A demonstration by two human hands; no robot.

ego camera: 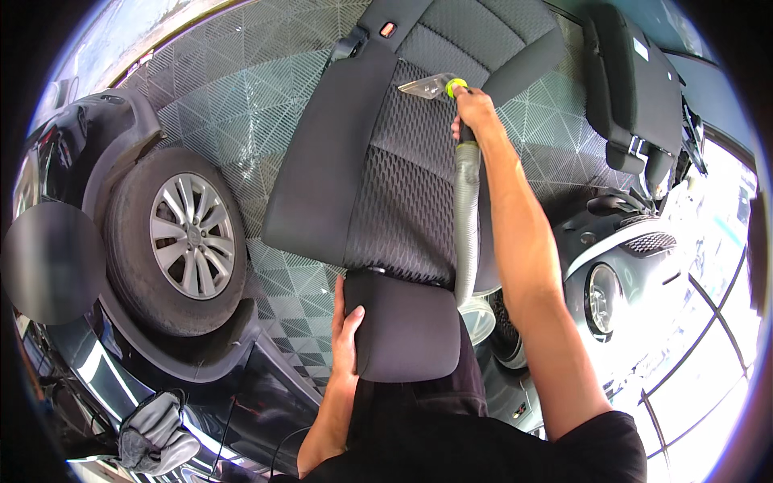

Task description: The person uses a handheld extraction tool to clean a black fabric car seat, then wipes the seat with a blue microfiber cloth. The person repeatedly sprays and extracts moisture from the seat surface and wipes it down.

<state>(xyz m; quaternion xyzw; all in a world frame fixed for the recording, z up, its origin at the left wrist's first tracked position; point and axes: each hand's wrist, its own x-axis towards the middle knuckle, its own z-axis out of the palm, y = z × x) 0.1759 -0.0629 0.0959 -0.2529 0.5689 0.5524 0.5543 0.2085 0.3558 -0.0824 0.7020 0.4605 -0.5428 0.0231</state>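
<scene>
A removed car seat section (pixel 398 151) in dark fabric lies in front of me, its headrest (pixel 407 332) nearest my body. My right hand (pixel 474 108) grips the handle of an extractor vacuum nozzle, whose clear plastic head (pixel 426 87) with a yellow-green collar lies at the patterned fabric of the seat's upper half. A ribbed grey hose (pixel 467 211) runs from the handle back along the seat towards me. My left hand (pixel 347 335) rests against the left side of the headrest, thumb and fingers apart; its palm side is partly hidden.
A dark car with a wheel (pixel 193 235) stands at the left, a grey cloth (pixel 158 435) on its body. Another seat section (pixel 634 96) stands at the upper right. A second car's headlight (pixel 604 299) and a clear round container (pixel 477 320) are at the right. Grey tiles (pixel 284 121) cover the floor.
</scene>
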